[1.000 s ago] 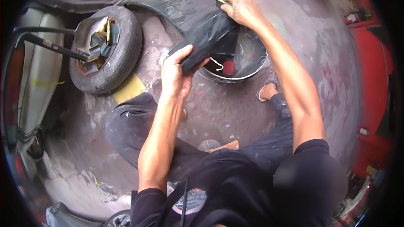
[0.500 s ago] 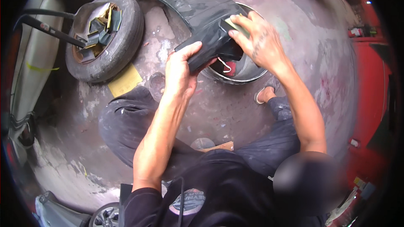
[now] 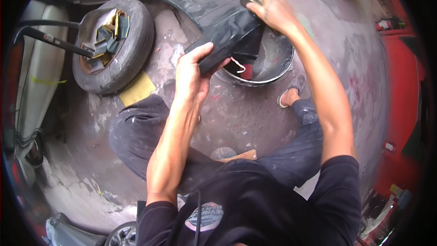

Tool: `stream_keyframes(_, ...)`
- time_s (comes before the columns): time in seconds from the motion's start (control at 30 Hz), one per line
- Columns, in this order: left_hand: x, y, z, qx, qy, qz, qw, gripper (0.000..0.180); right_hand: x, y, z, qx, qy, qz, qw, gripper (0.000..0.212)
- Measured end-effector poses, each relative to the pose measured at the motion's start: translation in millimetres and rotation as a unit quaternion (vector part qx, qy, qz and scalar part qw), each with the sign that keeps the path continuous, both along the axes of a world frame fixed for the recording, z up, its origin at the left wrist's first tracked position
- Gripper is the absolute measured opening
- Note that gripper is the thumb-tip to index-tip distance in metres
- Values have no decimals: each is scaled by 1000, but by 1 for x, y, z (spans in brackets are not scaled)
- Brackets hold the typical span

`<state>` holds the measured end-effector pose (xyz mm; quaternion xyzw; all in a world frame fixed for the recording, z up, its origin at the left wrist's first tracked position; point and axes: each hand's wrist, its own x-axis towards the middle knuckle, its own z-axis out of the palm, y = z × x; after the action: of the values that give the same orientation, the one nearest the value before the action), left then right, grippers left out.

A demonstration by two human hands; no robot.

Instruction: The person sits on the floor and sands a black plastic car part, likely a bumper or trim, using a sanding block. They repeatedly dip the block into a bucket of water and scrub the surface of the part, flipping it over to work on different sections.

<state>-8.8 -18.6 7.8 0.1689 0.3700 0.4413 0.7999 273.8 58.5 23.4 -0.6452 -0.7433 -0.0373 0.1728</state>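
Observation:
A long, curved black car bumper panel (image 3: 207, 7) reaches from the far left toward me, its surface scuffed and grey in places. My left hand (image 3: 193, 70) grips its near end, thumb on top and fingers curled underneath. At the panel's right edge my right hand (image 3: 274, 11) pinches a folded piece of sandpaper (image 3: 247, 1), dark with a yellowish side, against the surface. Below the panel's near corner stands a round metal basin (image 3: 291, 64), partly hidden by the panel. A red object (image 3: 247, 72) and a white cord (image 3: 237, 65) show at its near side.
On the left, a tyre (image 3: 144, 41) has folded sandpaper pieces (image 3: 109, 38) in its centre, with a black metal bar (image 3: 54, 38) across it. A yellow sheet (image 3: 138, 90) lies beside it on the stained floor. A red car body (image 3: 400, 91) stands at the right.
My right hand has moved up and away along the panel's right edge with the sandpaper. My left hand keeps its grip, and the panel has tilted slightly.

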Motion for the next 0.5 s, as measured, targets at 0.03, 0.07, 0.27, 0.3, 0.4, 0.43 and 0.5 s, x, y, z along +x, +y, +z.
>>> stream_keyframes(0.03, 0, 2, 2, 1, 2, 3, 1000, 40, -4, 4, 1, -2, -11, -1, 1000, 37)
stream_keyframes(0.07, 0, 3, 4, 2, 3, 6, 1000, 40, -7, 7, 3, -3, -21, -3, 1000, 37)
stream_keyframes(0.27, 0, -4, -3, -17, 4, 38, 999, 25, -31, -69, 15, 9, 110, 75, 991, 37)
stream_keyframes(0.3, 0, -5, 2, -21, 7, 32, 999, 25, -22, -58, 14, -11, 88, 55, 995, 36)
stream_keyframes(0.4, 1, -2, 9, -14, 0, 22, 1000, 28, 3, -3, -8, 21, 25, -8, 999, 36)
stream_keyframes(0.43, 0, -2, 8, -14, -2, 26, 1000, 29, -3, 2, -12, 26, 21, -15, 999, 37)
stream_keyframes(0.5, -4, 0, 6, -27, -4, 29, 999, 31, -16, -12, -8, 31, 55, 2, 998, 37)
